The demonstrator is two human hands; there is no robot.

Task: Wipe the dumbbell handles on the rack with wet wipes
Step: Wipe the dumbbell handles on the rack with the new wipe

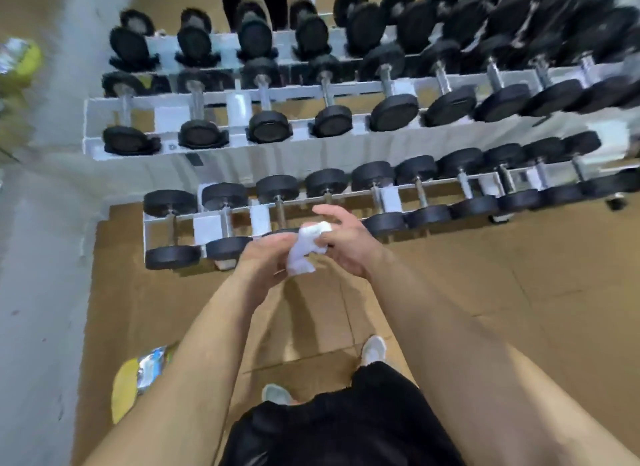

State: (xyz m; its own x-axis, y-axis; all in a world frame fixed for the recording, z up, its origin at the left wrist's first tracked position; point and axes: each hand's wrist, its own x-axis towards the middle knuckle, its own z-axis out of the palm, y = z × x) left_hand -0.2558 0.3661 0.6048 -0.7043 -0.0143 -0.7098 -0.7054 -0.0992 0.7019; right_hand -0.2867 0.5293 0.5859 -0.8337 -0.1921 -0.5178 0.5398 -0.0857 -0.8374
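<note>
Dumbbells [270, 131] lie in rows on a white rack [92, 126] of three tiers, with black heads along the front and back rails and metal handles [264, 91] crossing between them. The picture is blurred toward the top tier.

A crumpled white wipe [306, 250] is held in both hands over the front edge of the lowest tier, near its left end. It sits in front of the near heads there; I cannot tell whether it touches any of them. The left hand [265, 257] has its fingers curled round the wipe's lower part. The right hand [348, 243] pinches the upper part between thumb and fingers, with one finger stretched out above it.

On the brown floor [519, 292] near the left forearm lies a yellow pack [126, 384]. A second yellow pack [20, 63] lies at the far left by the rack's top tier. Below the arms show black shorts [329, 427] and two pale shoes [373, 349].
</note>
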